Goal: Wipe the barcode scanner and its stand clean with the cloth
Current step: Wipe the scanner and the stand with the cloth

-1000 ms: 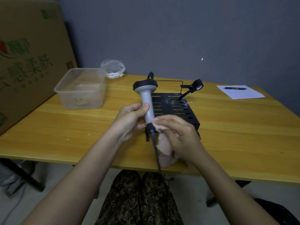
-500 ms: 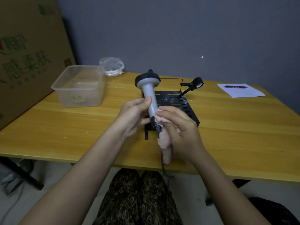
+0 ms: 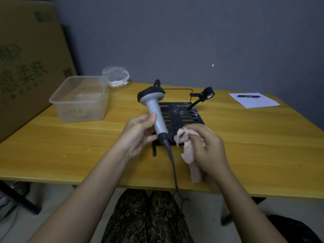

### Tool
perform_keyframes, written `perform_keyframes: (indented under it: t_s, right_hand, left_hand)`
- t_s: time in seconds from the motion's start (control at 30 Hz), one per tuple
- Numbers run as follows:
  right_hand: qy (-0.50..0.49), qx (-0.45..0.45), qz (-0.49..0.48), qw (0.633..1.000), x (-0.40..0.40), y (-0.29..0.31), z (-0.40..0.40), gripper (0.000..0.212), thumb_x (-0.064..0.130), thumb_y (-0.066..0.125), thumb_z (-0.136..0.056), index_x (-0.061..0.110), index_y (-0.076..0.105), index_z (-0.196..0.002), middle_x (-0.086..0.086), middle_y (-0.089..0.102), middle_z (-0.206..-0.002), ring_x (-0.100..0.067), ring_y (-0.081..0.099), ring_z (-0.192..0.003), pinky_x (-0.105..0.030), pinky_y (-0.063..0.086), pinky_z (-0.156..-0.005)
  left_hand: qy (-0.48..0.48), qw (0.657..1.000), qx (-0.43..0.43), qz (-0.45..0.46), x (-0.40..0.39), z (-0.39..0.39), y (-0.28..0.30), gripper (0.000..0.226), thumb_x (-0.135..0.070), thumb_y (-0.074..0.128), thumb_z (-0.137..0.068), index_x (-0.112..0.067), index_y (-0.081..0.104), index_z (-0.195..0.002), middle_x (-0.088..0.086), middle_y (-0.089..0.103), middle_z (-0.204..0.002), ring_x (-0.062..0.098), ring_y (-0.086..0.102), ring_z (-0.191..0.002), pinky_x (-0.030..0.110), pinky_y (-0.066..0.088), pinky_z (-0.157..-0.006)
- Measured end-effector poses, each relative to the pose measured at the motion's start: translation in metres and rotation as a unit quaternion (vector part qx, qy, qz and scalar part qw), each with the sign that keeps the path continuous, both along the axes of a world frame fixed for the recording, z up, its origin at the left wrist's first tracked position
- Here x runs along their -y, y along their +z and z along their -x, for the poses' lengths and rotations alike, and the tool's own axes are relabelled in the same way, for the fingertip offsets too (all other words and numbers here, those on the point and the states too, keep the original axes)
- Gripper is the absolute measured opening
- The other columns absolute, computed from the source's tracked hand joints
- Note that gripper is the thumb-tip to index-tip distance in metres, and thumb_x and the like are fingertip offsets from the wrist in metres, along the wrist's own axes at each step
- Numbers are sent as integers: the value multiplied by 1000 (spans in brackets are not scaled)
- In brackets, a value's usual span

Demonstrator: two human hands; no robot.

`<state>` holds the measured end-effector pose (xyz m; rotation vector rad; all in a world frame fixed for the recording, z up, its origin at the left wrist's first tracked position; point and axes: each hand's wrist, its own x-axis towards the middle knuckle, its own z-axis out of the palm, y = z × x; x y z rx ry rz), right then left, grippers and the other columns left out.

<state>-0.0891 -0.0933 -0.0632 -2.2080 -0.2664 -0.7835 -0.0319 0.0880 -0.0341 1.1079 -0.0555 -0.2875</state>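
Gripping the barcode scanner (image 3: 156,114) upright above the stand (image 3: 180,118), the left hand (image 3: 138,134) steadies it while the right hand (image 3: 207,148) bunches the cloth (image 3: 188,151) just beside the handle, likely wiping its base next.

On the table (image 3: 254,146), the stand (image 3: 182,116) sits centre, with the plastic tub (image 3: 78,100) to its left and a bagged item (image 3: 115,78) behind that. Far right, a pen (image 3: 249,96) lies on the paper (image 3: 254,101). A cardboard box (image 3: 26,67) stands left of the table.
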Motion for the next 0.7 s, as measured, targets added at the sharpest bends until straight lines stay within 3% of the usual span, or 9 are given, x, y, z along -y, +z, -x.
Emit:
perform_keyframes:
  t_s: [0.07, 0.13, 0.23, 0.37, 0.43, 0.53, 0.63, 0.7]
  right_hand:
    - [28, 25, -31, 999, -16, 6, 3, 29, -4, 52, -88, 11, 70, -105, -3, 65, -108, -6, 58, -104, -13, 43, -87]
    - [75, -2, -3, 997, -19, -2, 1, 32, -9, 52, -87, 10, 71, -105, -1, 64, -107, -2, 56, -104, -15, 45, -87]
    - [30, -54, 13, 998, 1, -6, -10, 30, -2, 52, -89, 15, 70, -106, 4, 63, -103, 1, 56, -96, -25, 49, -86]
    - [-25, 16, -156, 987, -7, 38, -16, 20, 10, 65, -86, 26, 61, -97, 7, 62, -100, 5, 56, -90, -7, 44, -74]
    - [-29, 56, -133, 989, -22, 53, -25, 13, 13, 70, -82, 22, 65, -91, 3, 63, -95, 3, 57, -87, -9, 43, -73]
    - [-6, 49, -114, 992, -41, 49, -30, 14, 17, 69, -84, 15, 72, -97, 3, 67, -98, -4, 61, -93, -22, 50, -79]
    - [64, 15, -99, 993, -45, 37, -26, 28, 11, 64, -88, 15, 69, -115, 2, 63, -117, -3, 56, -111, -13, 43, -90]
    - [68, 5, -47, 997, -33, 34, -31, 31, 2, 60, -87, 13, 68, -115, 0, 63, -117, -3, 55, -108, -16, 44, -91]
  left_hand:
    - [-20, 1000, -2, 12, 3, 1, 0, 19, -14, 50, -94, 0, 61, -98, 18, 63, -98, 26, 63, -91, 35, 60, -71]
    - [-29, 1000, 6, 4, 4, 3, 0, 18, -14, 49, -94, -1, 62, -98, 17, 65, -96, 25, 65, -88, 35, 60, -72]
    - [-41, 999, 14, 9, 0, 5, -2, 20, -14, 49, -94, 0, 62, -101, 17, 66, -97, 25, 65, -90, 35, 60, -73]
    - [-71, 996, 49, -18, -1, 8, -2, 20, -12, 47, -95, -4, 65, -98, 5, 74, -86, 17, 71, -82, 32, 61, -73]
    - [-85, 994, 63, -35, 2, 9, 0, 20, -13, 47, -94, -7, 66, -97, 0, 75, -82, 13, 71, -78, 30, 60, -72]
    - [-93, 991, 83, -59, 4, 11, 2, 22, -14, 47, -95, -7, 65, -104, 0, 74, -87, 11, 70, -82, 27, 59, -73]
    - [-80, 989, 92, -79, -1, 10, 0, 23, -15, 47, -96, -7, 65, -108, 2, 72, -93, 11, 70, -86, 26, 59, -74]
    - [-72, 989, 97, -86, -3, 11, -2, 20, -15, 48, -95, -10, 67, -102, -1, 73, -88, 8, 70, -82, 25, 59, -72]
